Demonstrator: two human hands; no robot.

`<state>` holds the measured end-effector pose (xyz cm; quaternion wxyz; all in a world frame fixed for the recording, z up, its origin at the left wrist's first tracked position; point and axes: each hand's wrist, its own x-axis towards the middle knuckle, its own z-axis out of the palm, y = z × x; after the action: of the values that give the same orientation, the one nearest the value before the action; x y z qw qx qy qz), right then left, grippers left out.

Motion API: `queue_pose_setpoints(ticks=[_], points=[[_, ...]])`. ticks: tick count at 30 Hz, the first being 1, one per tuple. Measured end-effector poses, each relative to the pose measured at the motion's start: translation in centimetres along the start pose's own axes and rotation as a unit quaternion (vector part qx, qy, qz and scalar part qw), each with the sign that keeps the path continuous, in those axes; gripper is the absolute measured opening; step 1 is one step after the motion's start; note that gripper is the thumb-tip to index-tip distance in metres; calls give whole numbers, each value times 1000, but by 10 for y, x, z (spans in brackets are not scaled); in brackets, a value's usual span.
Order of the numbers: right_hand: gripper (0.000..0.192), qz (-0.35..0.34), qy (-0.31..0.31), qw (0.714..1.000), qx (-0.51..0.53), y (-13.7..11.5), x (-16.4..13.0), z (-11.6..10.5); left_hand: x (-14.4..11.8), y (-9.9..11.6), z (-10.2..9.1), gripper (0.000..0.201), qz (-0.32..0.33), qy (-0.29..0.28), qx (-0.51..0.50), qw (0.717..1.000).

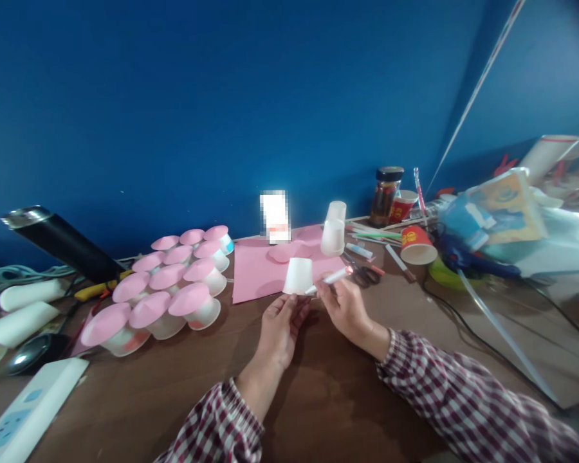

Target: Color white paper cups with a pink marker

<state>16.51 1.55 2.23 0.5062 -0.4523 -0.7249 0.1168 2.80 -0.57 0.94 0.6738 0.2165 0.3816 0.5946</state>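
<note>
little white paper cup (298, 276) held upside down above the brown desk, white marker (329, 278) tilted with its tip just beside it

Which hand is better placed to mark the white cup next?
Right hand, probably: it holds the marker with its tip at the white cup, which the left hand steadies.

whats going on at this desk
A person in a checked shirt holds a small white paper cup upside down in the left hand. The right hand has a white marker pen in its grip, tip at the cup's side. To the left sit rows of pink-topped white cups, with a pink paper sheet behind on the brown wooden table.
</note>
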Motion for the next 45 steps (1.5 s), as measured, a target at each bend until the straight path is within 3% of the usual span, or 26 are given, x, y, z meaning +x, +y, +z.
queue_pose_setpoints(ticks=[11,31,45], points=[[29,26,-3,1000,2,3,-2,3,0,-2,-2,18,4,3,11,1000],[22,0,49,998,-25,5,1,0,-2,-1,0,18,-6,0,17,1000],[28,14,15,1000,-19,5,1,2,0,0,-1,15,-3,13,-4,1000]])
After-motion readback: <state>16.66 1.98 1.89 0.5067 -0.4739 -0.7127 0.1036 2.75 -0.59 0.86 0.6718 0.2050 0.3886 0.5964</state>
